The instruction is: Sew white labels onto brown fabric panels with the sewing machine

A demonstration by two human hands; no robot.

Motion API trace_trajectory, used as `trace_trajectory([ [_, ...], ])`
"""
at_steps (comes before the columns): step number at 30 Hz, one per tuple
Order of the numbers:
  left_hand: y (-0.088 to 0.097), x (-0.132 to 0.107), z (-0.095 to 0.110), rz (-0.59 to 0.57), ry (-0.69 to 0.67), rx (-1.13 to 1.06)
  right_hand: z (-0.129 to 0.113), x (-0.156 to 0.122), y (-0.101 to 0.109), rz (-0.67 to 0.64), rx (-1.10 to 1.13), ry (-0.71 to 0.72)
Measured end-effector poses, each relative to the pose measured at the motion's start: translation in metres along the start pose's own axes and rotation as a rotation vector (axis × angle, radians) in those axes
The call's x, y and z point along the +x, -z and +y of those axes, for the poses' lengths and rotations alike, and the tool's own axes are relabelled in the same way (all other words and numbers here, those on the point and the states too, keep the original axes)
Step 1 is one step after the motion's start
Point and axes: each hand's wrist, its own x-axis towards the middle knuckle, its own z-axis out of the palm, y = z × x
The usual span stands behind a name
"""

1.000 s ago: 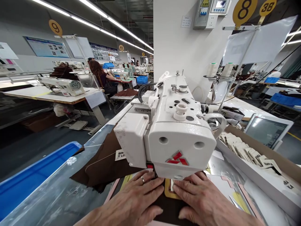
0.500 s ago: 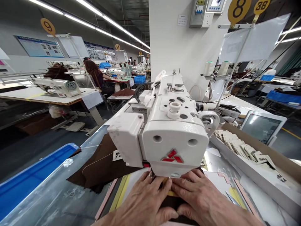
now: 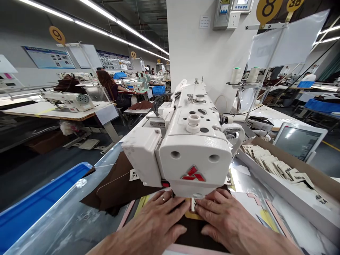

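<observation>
A white sewing machine [image 3: 191, 156] with a red emblem fills the middle of the view. Under its head lies a dark brown fabric piece [image 3: 195, 232] on a pink-edged template. My left hand [image 3: 156, 221], wearing a ring, lies flat on the fabric to the left of the needle, fingers stretched out. My right hand [image 3: 223, 219] presses flat on the fabric to the right, fingers pointing at a small white label [image 3: 193, 205] inside a tan frame. The needle itself is hidden by the machine head.
More brown fabric [image 3: 117, 186] with a white label lies left of the machine. A blue bin [image 3: 39, 202] stands at far left. A cardboard tray of labels [image 3: 278, 168] and a touch screen [image 3: 299, 141] are at right. A person sits at a distant table [image 3: 111, 86].
Both hands shifted slightly: they came together half a second ago, and now lie a little apart again, so the label and tan frame show between them.
</observation>
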Motion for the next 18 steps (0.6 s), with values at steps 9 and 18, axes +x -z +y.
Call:
trace_trajectory([
  [9, -0.008, -0.015, -0.025, 0.021, -0.030, 0.019, 0.002, -0.001, -0.006, 0.143, -0.158, 0.083],
  [18, -0.003, -0.011, -0.022, -0.031, 0.017, 0.016, 0.007, 0.000, -0.011, 0.157, -0.275, 0.137],
])
